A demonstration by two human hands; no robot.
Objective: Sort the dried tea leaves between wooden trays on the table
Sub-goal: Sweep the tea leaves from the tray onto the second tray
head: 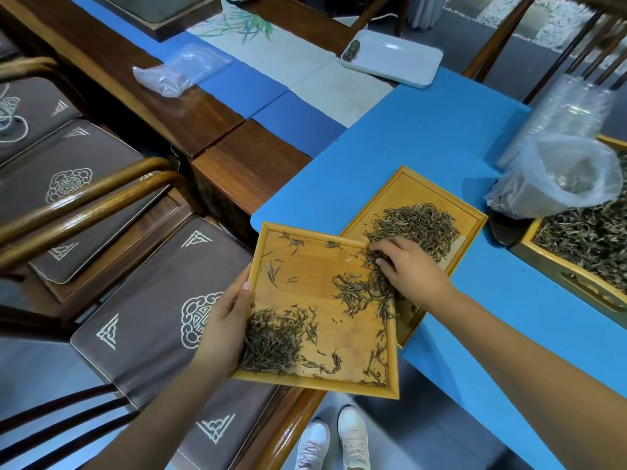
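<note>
L hand [226, 320] grips tray [322, 266]; R hand [410, 269] on tea leaves [359, 290].

Blue table cover [441, 137] runs from centre to 4 o'clock, w/ dark wood tabletop [190, 106] exposed toward 10 o'clock. Pale runner w/ painted bamboo leaves [271, 49] lies at 12 o'clock. Row of wooden chairs [91, 195] w/ curved arms fills 8–10 o'clock; brown seat cushions [159, 300] carry white embroidered corner motifs & a round emblem. Another chair back w/ slats [587, 52] at 2 o'clock. Floor [417, 432] at 6 o'clock is grey & glossy (bluish reflection). Pale rug or pebbled patch [536, 15] at 1 o'clock, too blurred to tell which. Light even, soft, no hard shadows.
</note>
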